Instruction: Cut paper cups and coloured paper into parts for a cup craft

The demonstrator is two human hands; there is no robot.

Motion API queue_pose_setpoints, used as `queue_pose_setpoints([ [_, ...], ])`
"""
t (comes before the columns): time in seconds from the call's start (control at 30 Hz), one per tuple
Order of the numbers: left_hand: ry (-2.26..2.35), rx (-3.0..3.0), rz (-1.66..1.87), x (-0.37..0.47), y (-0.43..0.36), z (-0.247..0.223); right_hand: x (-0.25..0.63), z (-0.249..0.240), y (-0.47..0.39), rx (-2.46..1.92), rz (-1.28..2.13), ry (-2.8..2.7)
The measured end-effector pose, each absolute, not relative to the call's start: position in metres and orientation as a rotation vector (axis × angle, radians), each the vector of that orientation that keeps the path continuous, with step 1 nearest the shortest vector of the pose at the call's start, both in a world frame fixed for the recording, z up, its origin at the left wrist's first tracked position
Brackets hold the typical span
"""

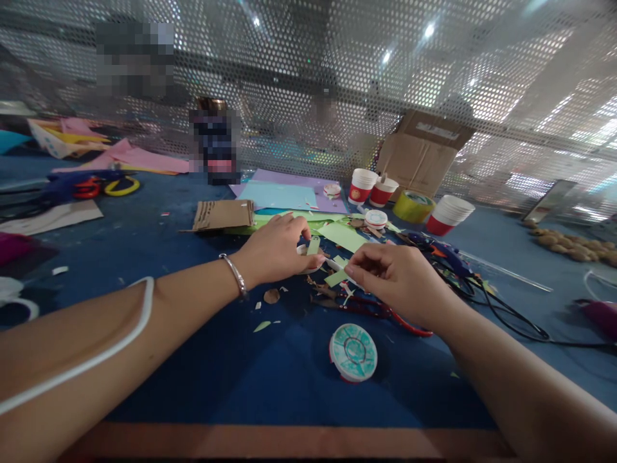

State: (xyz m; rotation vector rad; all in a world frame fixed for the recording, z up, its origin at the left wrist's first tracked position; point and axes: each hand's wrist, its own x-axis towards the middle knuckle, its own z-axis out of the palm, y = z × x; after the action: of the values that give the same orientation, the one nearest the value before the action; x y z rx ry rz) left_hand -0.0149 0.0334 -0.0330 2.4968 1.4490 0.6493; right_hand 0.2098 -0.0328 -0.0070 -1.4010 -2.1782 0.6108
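Note:
My left hand is closed, thumb and index finger round a small light green paper strip. Behind its fingers a small round white-rimmed piece is partly hidden. Facing it, my right hand pinches a thin white strip that points toward the left hand. Under the right fingertips lies another light green paper strip. Red-handled scissors lie below that hand, partly covered by scraps. Nearer me, a cut-off paper cup base coloured teal rests on the blue table.
Behind the hands lie coloured paper sheets and corrugated cardboard. Paper cups, yellow tape and a cardboard box stand at the back. A blue glue gun with its black cord lies right.

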Motion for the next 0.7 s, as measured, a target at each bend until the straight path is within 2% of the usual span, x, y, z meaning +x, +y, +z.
queue_pose_setpoints([
  [0.2,1.387,2.360,0.618,-0.017,0.049,-0.037,0.208,-0.008,-0.033,-1.422,0.611,-2.199],
  [0.57,1.164,1.946,1.160,-0.018,0.048,-0.027,0.210,-0.008,-0.031,-1.387,0.578,-2.108],
  [0.7,1.066,1.795,1.201,-0.012,0.036,-0.019,0.212,-0.008,-0.031,-1.406,0.508,-2.018],
])
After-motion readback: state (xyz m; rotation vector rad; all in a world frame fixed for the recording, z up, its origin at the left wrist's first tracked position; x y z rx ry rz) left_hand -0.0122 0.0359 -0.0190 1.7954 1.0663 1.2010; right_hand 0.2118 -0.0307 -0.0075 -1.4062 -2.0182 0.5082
